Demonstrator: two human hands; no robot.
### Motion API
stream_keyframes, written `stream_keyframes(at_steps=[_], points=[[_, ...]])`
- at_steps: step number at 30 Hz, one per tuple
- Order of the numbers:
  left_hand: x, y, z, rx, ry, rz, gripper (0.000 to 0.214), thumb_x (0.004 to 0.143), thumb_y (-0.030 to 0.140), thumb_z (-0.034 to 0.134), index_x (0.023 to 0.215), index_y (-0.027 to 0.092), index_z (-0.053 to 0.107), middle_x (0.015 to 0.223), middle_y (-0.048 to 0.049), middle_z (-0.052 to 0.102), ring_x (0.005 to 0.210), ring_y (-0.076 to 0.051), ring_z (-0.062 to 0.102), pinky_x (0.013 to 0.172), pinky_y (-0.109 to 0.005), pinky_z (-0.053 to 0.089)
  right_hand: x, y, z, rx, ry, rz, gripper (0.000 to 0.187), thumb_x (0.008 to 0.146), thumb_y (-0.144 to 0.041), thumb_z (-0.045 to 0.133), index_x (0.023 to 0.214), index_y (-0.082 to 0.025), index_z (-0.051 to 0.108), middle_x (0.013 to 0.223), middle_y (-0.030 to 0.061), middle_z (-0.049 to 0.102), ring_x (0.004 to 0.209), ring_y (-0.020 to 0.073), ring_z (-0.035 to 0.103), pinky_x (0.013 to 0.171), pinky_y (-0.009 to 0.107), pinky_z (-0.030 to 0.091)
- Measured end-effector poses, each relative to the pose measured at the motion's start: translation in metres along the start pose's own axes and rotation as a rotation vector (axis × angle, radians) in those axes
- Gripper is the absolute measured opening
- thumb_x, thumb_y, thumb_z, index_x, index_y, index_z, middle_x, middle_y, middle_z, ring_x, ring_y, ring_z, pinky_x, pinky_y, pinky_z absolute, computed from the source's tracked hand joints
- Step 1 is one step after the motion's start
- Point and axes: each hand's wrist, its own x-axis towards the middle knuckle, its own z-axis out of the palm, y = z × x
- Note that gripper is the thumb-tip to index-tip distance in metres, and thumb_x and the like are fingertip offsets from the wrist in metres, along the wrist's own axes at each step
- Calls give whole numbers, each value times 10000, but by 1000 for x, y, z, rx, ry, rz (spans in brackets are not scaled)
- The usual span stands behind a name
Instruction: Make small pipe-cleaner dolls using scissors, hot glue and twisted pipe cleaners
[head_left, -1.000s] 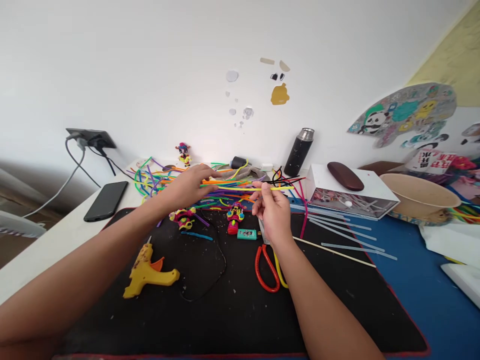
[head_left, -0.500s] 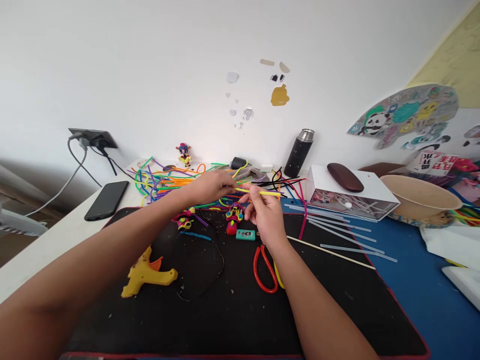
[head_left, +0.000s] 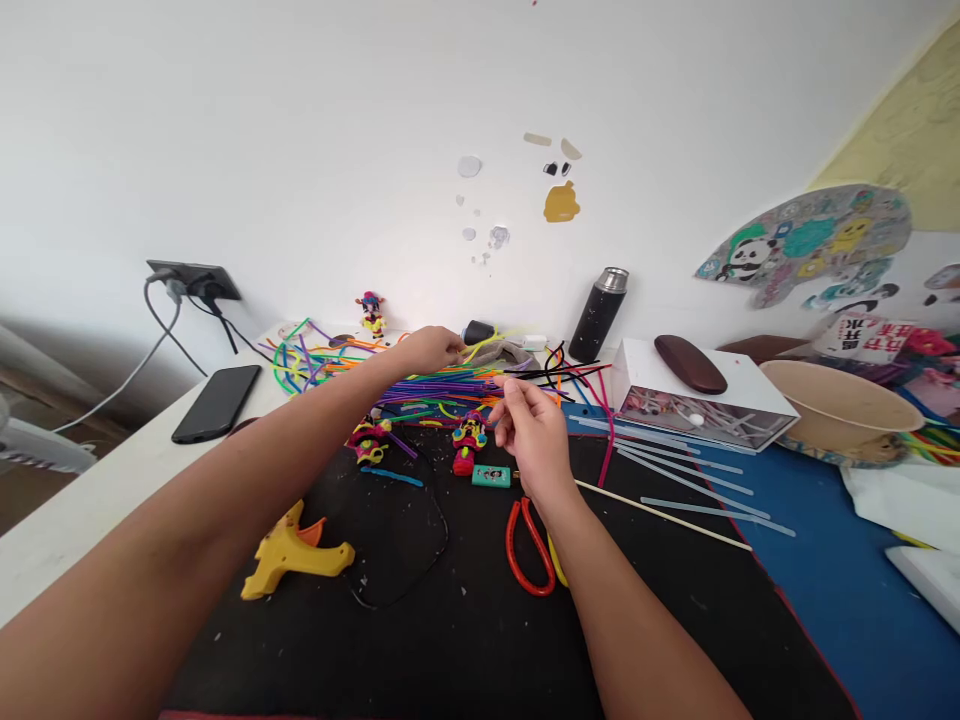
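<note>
My left hand (head_left: 433, 348) reaches over the pile of coloured pipe cleaners (head_left: 442, 388), its fingers pinched on a yellow pipe cleaner (head_left: 514, 332) that is smeared by motion. Nearer to me, my right hand (head_left: 534, 425) hovers with loosely curled fingers apart; nothing shows between them. Below the hands lie a pink, yellow and blue pipe-cleaner figure (head_left: 469, 435) and a teal lighter-like piece (head_left: 491, 476). A similar figure (head_left: 369, 440) rests to the left, partly behind my left forearm. Pliers with a red handle (head_left: 531, 550) are partly covered by my right forearm.
A yellow glue gun (head_left: 300, 550) lies on the black mat (head_left: 450, 650). Clear glue sticks (head_left: 697, 470) and a thin wooden stick (head_left: 667, 512) are at right. Behind stand a black flask (head_left: 598, 318) and a white box (head_left: 705, 395). A phone (head_left: 217, 403) lies at left.
My left hand has drawn away from my right, up and back over the pile. The yellow pipe cleaner has left my right hand, whose fingers have loosened.
</note>
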Motion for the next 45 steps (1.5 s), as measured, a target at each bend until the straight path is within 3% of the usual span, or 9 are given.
stream_keyframes(at_steps=[3,5,11,16,22,32,36,41,45], points=[[-4,3,3,18,53,-6,375,880,301,592,1167,170,794,1179,-109,806,1051,-270,715,866,-305,515,-1,-1,1,4,10,5,459,883,-603,721,1053,-177,740,644,-36,619,419,79,475,389,217,287],[-10,4,1,36,100,-9,358,921,318,547,1131,157,789,1172,-135,792,1086,-288,699,907,-336,506,-1,-2,1,7,16,5,454,888,-604,714,1049,-180,743,629,-40,607,419,80,470,390,217,287],[-24,3,-2,155,-37,50,275,851,307,598,1000,228,815,1025,-87,811,968,-273,713,829,-321,495,-3,1,2,-17,-36,16,460,897,-610,707,1065,-184,748,625,-38,610,434,86,496,405,212,302],[-24,-1,3,197,-88,51,273,847,296,558,906,213,811,914,-98,802,848,-281,713,721,-330,467,-3,3,2,-29,-36,22,456,896,-605,706,1058,-181,745,620,-42,601,429,84,484,406,214,299],[-24,-2,3,193,-109,54,263,853,330,583,949,235,808,966,-77,812,869,-271,721,680,-308,442,-4,3,3,-58,-63,27,473,899,-621,693,1048,-174,743,610,-35,602,424,88,485,402,215,296],[-21,1,-10,116,68,31,335,912,357,522,1024,191,791,1021,-99,806,926,-268,710,764,-321,474,-5,3,5,-81,-74,25,481,900,-614,682,1062,-165,743,606,-34,598,422,91,486,402,219,298],[-20,1,-14,88,55,46,281,877,338,561,963,207,794,949,-74,807,871,-250,710,735,-311,462,-6,4,6,-84,-89,38,468,893,-602,686,1048,-165,741,598,-40,591,418,95,487,404,225,304],[-20,0,-15,44,123,-33,351,936,384,513,1076,191,771,979,-89,803,876,-252,713,725,-318,464,-7,5,7,-95,-107,31,450,907,-585,675,1061,-167,743,599,-42,594,421,96,495,409,227,316],[-23,-2,-11,44,48,9,318,870,336,582,1081,193,772,1059,-90,796,928,-254,711,781,-310,488,-6,4,7,-99,-98,29,445,908,-582,678,1052,-165,741,592,-43,589,416,93,487,406,225,312]])
